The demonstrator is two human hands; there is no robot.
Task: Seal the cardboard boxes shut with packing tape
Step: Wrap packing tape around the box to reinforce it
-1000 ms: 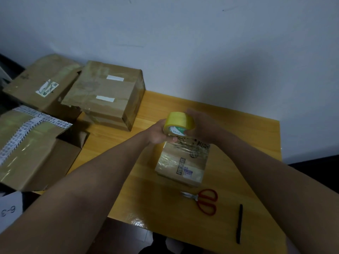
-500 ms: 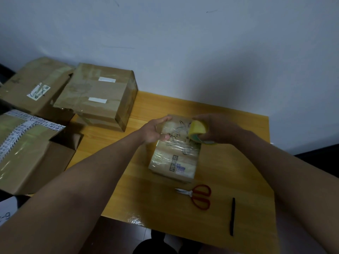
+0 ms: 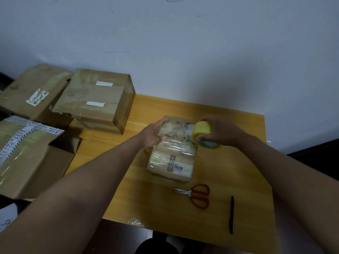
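A small cardboard box (image 3: pixel 172 158) with a printed drawing and shiny tape across its top lies in the middle of the wooden table (image 3: pixel 113 149). My left hand (image 3: pixel 153 133) grips the box's far left edge, thumb on top. My right hand (image 3: pixel 220 132) holds a yellow roll of packing tape (image 3: pixel 201 129) over the box's far right corner. A clear strip of tape runs from the roll leftward over the box top.
Red-handled scissors (image 3: pixel 199 195) and a black pen (image 3: pixel 231 214) lie near the table's front edge. A larger taped box (image 3: pixel 95 99) sits at the table's back left, with two more boxes (image 3: pixel 34 92) (image 3: pixel 27 158) left of it. A wall stands behind.
The tape roll went from above the box's left side across to its right corner, drawing tape over the top. My left hand stayed holding the box's left edge.
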